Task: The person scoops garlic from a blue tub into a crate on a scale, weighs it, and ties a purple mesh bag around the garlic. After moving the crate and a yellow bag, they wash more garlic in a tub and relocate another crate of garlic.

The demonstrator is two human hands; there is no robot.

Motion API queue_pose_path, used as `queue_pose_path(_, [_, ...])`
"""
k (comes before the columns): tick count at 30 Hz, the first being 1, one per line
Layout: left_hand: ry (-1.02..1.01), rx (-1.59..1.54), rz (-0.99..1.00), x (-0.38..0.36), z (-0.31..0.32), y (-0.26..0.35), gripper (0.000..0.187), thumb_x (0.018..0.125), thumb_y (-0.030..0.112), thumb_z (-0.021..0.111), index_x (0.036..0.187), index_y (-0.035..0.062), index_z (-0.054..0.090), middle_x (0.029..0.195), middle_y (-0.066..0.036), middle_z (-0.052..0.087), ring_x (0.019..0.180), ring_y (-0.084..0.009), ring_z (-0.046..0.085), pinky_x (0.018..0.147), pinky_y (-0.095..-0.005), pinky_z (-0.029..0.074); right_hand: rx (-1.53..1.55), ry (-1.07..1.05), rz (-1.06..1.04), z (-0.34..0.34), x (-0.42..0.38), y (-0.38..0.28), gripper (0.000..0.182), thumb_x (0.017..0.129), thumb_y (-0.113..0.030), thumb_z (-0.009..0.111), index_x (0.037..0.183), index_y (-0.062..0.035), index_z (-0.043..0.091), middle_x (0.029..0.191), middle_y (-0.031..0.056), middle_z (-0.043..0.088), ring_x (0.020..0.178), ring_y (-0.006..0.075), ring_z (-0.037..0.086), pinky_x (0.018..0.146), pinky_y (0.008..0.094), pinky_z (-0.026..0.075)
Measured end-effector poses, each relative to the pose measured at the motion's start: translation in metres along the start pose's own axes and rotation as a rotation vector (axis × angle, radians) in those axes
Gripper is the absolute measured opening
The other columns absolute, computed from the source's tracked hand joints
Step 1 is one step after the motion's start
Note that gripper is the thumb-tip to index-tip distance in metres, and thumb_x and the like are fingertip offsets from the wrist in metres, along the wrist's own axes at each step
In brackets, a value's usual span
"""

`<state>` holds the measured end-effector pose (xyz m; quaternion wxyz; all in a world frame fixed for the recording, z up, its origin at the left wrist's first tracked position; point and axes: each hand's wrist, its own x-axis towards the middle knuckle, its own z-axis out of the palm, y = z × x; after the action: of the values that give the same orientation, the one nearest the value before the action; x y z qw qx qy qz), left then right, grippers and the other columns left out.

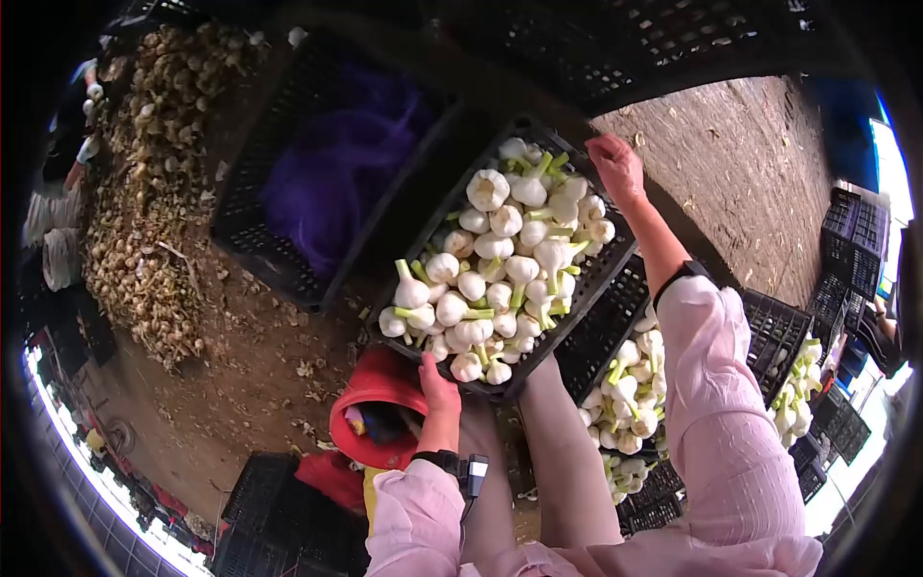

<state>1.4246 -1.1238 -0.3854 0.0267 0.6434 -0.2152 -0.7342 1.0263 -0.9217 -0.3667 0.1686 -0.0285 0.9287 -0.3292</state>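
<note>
A black plastic crate [609, 258] full of white garlic bulbs [506, 220] with short green stems lies tilted in front of me, above my legs. At its near left corner, my left hand [439, 392] is closed on the rim, thumb on top and the other fingers hidden. My right hand [617, 169] grips the rim at the far right corner, with its fingers curled and partly out of sight. A red bucket [358, 450] with small items inside stands just left of my left hand.
Left of the crate is another black crate [322, 288] holding purple netting [338, 168]. A large heap of garlic [144, 260] covers the floor farther left. Crates with more garlic [630, 394] stand at my right. Part of another person's hand [88, 149] shows at the left edge.
</note>
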Motion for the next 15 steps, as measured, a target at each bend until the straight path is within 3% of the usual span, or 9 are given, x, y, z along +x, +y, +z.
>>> queue_pose_path(3, [-0.029, 0.004, -0.001, -0.009, 0.012, 0.009, 0.055, 0.081, 0.030, 0.053, 0.120, -0.0007, 0.030, 0.119, -0.012, 0.040, 0.106, -0.0228, 0.044, 0.088, -0.0361, 0.038, -0.339, 0.113, -0.384, 0.004, -0.017, -0.001, 0.017, 0.067, -0.018, 0.060, 0.083, -0.0144, 0.064, 0.107, 0.0149, 0.055, 0.099, 0.0296, 0.051, 0.083, 0.0331, 0.043])
queue_pose_path(5, [-0.026, -0.001, -0.010, -0.008, 0.012, 0.010, 0.052, 0.082, 0.029, 0.053, 0.118, -0.0006, 0.031, 0.116, -0.012, 0.042, 0.104, -0.0229, 0.045, 0.087, -0.0364, 0.040, -0.487, -0.020, -0.320, 0.015, -0.028, -0.005, 0.022, 0.063, -0.021, 0.061, 0.084, -0.0157, 0.065, 0.113, 0.0138, 0.051, 0.112, 0.0291, 0.041, 0.089, 0.0395, 0.036])
queue_pose_path(7, [-0.031, 0.001, -0.010, -0.008, 0.015, 0.012, 0.050, 0.082, 0.028, 0.053, 0.117, -0.0007, 0.032, 0.115, -0.012, 0.043, 0.103, -0.0231, 0.046, 0.086, -0.0366, 0.041, -0.480, -0.023, -0.205, 0.028, -0.031, -0.007, 0.018, 0.064, -0.020, 0.060, 0.080, -0.0129, 0.064, 0.114, 0.0145, 0.050, 0.114, 0.0277, 0.039, 0.091, 0.0413, 0.034])
queue_pose_path(11, [-0.018, 0.066, -0.074, -0.015, 0.017, 0.019, 0.051, 0.080, 0.029, 0.056, 0.116, 0.0011, 0.033, 0.115, -0.013, 0.042, 0.103, -0.0237, 0.046, 0.086, -0.0387, 0.041, -0.549, -0.015, -0.316, 0.023, -0.023, 0.002, 0.010, 0.065, -0.015, 0.059, 0.072, -0.0075, 0.060, 0.111, 0.0094, 0.053, 0.110, 0.0279, 0.041, 0.087, 0.0386, 0.037])
queue_pose_path(12, [-0.008, 0.073, -0.085, -0.014, 0.015, 0.019, 0.051, 0.080, 0.030, 0.055, 0.116, 0.0020, 0.033, 0.116, -0.012, 0.042, 0.103, -0.0238, 0.046, 0.085, -0.0392, 0.041, -0.417, -0.147, -0.274, 0.000, -0.029, -0.011, 0.010, 0.065, -0.013, 0.060, 0.073, -0.0070, 0.060, 0.103, 0.0085, 0.057, 0.102, 0.0260, 0.049, 0.082, 0.0340, 0.041])
queue_pose_path(13, [-0.003, 0.079, -0.094, -0.012, 0.013, 0.019, 0.050, 0.080, 0.030, 0.055, 0.116, 0.0029, 0.033, 0.116, -0.012, 0.041, 0.104, -0.0238, 0.045, 0.085, -0.0396, 0.041, -0.152, -0.480, 0.122, -0.032, -0.026, -0.028, 0.010, 0.067, -0.011, 0.062, 0.076, -0.0058, 0.060, 0.098, 0.0107, 0.059, 0.093, 0.0227, 0.055, 0.078, 0.0296, 0.043])
queue_pose_path(14, [-0.078, 0.086, -0.107, -0.013, 0.016, 0.023, 0.054, 0.079, 0.033, 0.056, 0.116, 0.0036, 0.031, 0.117, -0.011, 0.039, 0.106, -0.0237, 0.043, 0.086, -0.0396, 0.040, 0.359, -0.446, 0.255, -0.061, -0.029, -0.018, 0.012, 0.072, -0.011, 0.061, 0.083, -0.0052, 0.060, 0.094, 0.0109, 0.061, 0.089, 0.0194, 0.057, 0.077, 0.0290, 0.044])
queue_pose_path(15, [-0.067, 0.093, -0.107, -0.009, 0.012, 0.021, 0.056, 0.078, 0.034, 0.057, 0.117, 0.0036, 0.030, 0.118, -0.011, 0.038, 0.106, -0.0235, 0.042, 0.086, -0.0395, 0.039, 0.744, -0.455, 0.314, -0.096, -0.035, -0.024, 0.017, 0.076, -0.014, 0.058, 0.090, -0.0039, 0.059, 0.101, 0.0107, 0.058, 0.093, 0.0223, 0.056, 0.080, 0.0335, 0.044])
